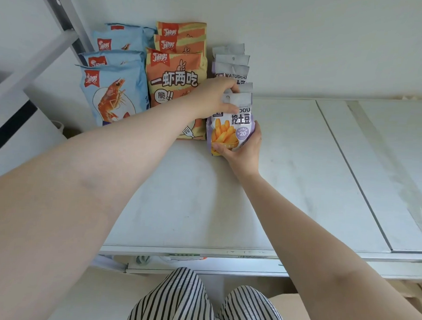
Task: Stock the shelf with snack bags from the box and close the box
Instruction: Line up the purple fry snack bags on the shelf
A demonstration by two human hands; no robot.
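Both hands' grips are closed on the front purple fries pouch reading "挖土豆" and "20", left hand pinching its top, right hand cupping its base, on the white metal shelf at three o'clock from the orange "一虾两吃" bag.

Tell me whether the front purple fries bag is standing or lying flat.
Standing: the purple fries bag is upright on the shelf, its top pinched by the left hand, its base by the right hand.

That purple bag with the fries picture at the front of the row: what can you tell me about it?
The glossy purple snack bag with golden fries printed on it stands upright on the white shelf, frontmost in a row of matching bags. Its silvery top seal has a hang hole. The left hand grips its top; the right hand holds its lower part, thumb across the front. An orange bag stands at its left.
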